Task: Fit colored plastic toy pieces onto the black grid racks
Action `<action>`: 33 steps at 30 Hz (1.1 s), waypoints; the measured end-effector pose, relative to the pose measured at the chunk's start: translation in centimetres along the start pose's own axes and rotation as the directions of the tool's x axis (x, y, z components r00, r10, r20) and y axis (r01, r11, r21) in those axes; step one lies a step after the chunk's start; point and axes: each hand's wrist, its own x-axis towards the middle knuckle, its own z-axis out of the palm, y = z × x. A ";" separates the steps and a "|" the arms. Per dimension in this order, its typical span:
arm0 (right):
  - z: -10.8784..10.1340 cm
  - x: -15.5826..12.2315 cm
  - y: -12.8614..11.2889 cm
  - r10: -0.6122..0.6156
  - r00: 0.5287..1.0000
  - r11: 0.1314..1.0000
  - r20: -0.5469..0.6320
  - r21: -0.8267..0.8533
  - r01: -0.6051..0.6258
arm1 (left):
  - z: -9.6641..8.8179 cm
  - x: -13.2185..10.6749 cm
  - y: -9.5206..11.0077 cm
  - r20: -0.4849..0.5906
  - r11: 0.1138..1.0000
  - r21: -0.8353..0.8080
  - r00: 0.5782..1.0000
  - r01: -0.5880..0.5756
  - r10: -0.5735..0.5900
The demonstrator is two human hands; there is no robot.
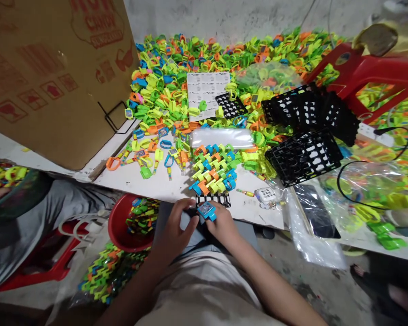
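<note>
**Blue toy watch in right hand, at near end of part-filled rack**

Right hand [221, 222] held the blue toy watch [206, 210] at its fingertips, just beside the bare near slots of a black rack [229, 199]. Left hand [181, 226] lay opposite, fingers bent, thumb standing a little apart; could not tell whether it gripped anything.

Containers: the rack's far part bore packed rows of yellow, orange, blue and green watches [212, 168]. Red bucket [117, 233], low beside the table [141, 186], held a jumble of small bright pieces. Dark green basin [30, 199], far left at another person's lap [7, 240], held mostly yellow pieces. Big cardboard box [57, 90] stood on the table; contents hidden.

Spare black racks [304, 156] lay stacked to the right, near a phone [316, 213] and clear plastic bags [313, 251]. Loose watches [163, 97] were heaped along the wall [224, 20].
</note>
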 end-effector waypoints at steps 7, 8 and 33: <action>0.0 -0.2 0.0 0.027 0.999 0.997 0.035 -0.075 -0.024 | 0.2 -0.4 0.0 -0.069 0.999 -0.045 0.998 0.006 -0.010; 0.0 -0.1 -0.3 0.053 0.997 0.992 0.060 -0.117 -0.046 | 0.2 -0.5 0.0 -0.051 1.000 -0.024 0.999 -0.020 0.018; 0.9 0.6 0.9 0.125 0.991 0.982 -0.055 0.150 -0.116 | 0.3 3.5 -1.7 -0.151 0.953 0.268 0.983 0.142 -0.104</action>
